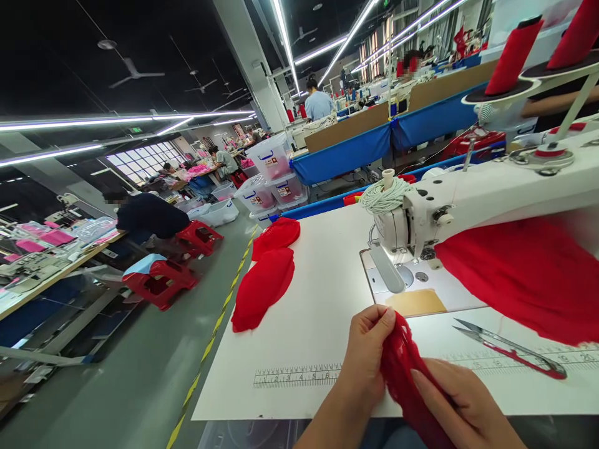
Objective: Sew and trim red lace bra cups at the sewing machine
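A piece of red fabric (pixel 406 368) is held between my two hands over the front edge of the white table. My left hand (pixel 367 349) pinches its upper end between thumb and fingers. Lower down, my right hand (pixel 456 396) grips the same fabric along its side. Just beyond them is the white sewing machine (pixel 421 218), its needle area lit above the metal plate. A larger red cloth (pixel 528 274) lies under the machine's arm. Thread snips (pixel 512 349) with a red handle rest on the table to the right of my hands.
Red fabric pieces (pixel 264 290) lie at the table's left edge. A ruler scale (pixel 299 376) is marked along the front. Red thread cones (pixel 515 56) stand above the machine. Left of the table are an aisle with yellow-black tape (pixel 213 346), red stools (pixel 159 280) and a seated person (pixel 150 215).
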Demonstrator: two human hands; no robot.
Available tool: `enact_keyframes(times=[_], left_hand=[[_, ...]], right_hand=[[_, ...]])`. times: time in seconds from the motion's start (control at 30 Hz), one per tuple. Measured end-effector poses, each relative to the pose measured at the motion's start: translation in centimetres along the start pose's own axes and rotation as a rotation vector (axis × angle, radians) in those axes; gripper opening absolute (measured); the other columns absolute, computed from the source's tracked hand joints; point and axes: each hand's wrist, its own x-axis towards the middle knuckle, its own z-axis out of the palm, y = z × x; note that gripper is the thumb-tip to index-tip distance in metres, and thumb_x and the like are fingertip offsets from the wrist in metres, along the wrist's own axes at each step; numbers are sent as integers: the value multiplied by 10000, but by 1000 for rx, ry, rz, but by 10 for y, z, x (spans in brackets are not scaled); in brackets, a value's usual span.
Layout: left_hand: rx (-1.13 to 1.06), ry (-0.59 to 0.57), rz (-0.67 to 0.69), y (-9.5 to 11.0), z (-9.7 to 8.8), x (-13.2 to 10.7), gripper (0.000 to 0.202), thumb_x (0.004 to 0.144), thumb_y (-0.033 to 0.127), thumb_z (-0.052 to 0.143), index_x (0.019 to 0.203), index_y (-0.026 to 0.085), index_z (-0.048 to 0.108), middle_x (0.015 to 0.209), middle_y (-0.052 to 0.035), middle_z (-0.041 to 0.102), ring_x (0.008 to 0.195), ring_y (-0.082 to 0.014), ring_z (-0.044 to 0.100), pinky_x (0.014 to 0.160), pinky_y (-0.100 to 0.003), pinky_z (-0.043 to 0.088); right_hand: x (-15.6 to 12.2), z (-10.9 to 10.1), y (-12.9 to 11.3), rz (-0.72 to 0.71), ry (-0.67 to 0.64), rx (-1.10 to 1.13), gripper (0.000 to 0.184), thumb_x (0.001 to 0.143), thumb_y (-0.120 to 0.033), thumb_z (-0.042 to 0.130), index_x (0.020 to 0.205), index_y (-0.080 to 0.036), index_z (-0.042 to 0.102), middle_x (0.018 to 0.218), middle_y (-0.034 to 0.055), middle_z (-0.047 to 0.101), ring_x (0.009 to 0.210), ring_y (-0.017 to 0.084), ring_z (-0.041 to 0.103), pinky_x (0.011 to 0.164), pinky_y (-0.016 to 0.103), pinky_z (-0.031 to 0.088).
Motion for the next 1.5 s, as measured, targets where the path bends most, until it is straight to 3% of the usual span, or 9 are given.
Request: enact_keyframes(times=[0.2, 0.47, 0.63, 0.73, 0.87, 1.1, 1.27, 1.4, 1.5], left_hand=[[-183, 20, -69, -1, -1, 7, 477, 399, 384, 920, 532, 143, 530, 444, 44, 490, 434, -59, 415, 492, -217, 338], [-212, 10, -84, -3, -7, 9, 494, 440, 406, 925, 552, 151, 517, 484, 49, 508, 467, -58, 430, 533, -214, 376], [-23, -234, -136, 4, -14, 4, 500, 586, 567, 825, 754, 130, 649, 637, -8, 599, 583, -104, 512, 594, -235, 393], [98, -284, -164, 7, -16, 2, 477, 569, 505, 858, 759, 116, 658, 671, -20, 605, 626, -110, 532, 620, -230, 392], [140, -251, -182, 9, -17, 2, 428, 592, 455, 859, 707, 107, 638, 658, -20, 597, 597, -92, 513, 616, -223, 384], [0, -62, -38, 4, -7, 7, 439, 606, 463, 843, 619, 145, 541, 570, 21, 558, 535, -76, 467, 576, -221, 366], [-174, 38, -47, -4, -1, 16, 516, 501, 466, 887, 571, 175, 466, 466, 69, 459, 464, -76, 429, 560, -251, 395], [-83, 5, 20, -4, -1, 10, 470, 560, 480, 861, 603, 160, 519, 529, 45, 505, 518, -80, 448, 570, -236, 387], [88, -66, 68, -4, 5, -2, 389, 607, 438, 847, 732, 155, 610, 637, 19, 585, 595, -97, 495, 602, -224, 391]], right_hand=[[-2, 0, 4, -90, -43, -62, 373, 1018, -290, 348, 680, -214, 488, 589, -24, 526, 533, 125, 470, 550, 271, 369], [6, -6, -2, 144, -60, 65, 449, 997, -464, 330, 672, -220, 520, 601, -3, 560, 556, 150, 493, 549, 272, 404], [19, -25, -4, 259, 37, 79, 420, 944, -535, 401, 707, -226, 559, 623, 0, 612, 576, 174, 540, 545, 274, 443], [21, -27, -3, 261, 44, 91, 408, 906, -539, 464, 658, -223, 540, 610, -5, 600, 570, 175, 533, 540, 277, 442], [17, -25, 0, 288, 49, 117, 405, 896, -545, 484, 658, -220, 523, 625, -15, 586, 579, 164, 521, 545, 269, 416], [15, -19, -8, 405, 94, 228, 480, 872, -631, 474, 638, -214, 501, 557, -31, 506, 502, 136, 434, 468, 257, 347], [7, -13, -9, 243, 46, 157, 453, 941, -531, 415, 621, -214, 465, 570, -28, 425, 529, 135, 391, 507, 270, 322], [7, -22, -8, 254, 70, 111, 435, 942, -523, 412, 631, -225, 475, 567, -24, 489, 532, 148, 438, 520, 276, 347], [14, -30, -10, 327, 180, 75, 330, 857, -568, 523, 810, -248, 585, 703, -17, 636, 603, 173, 546, 553, 278, 410]])
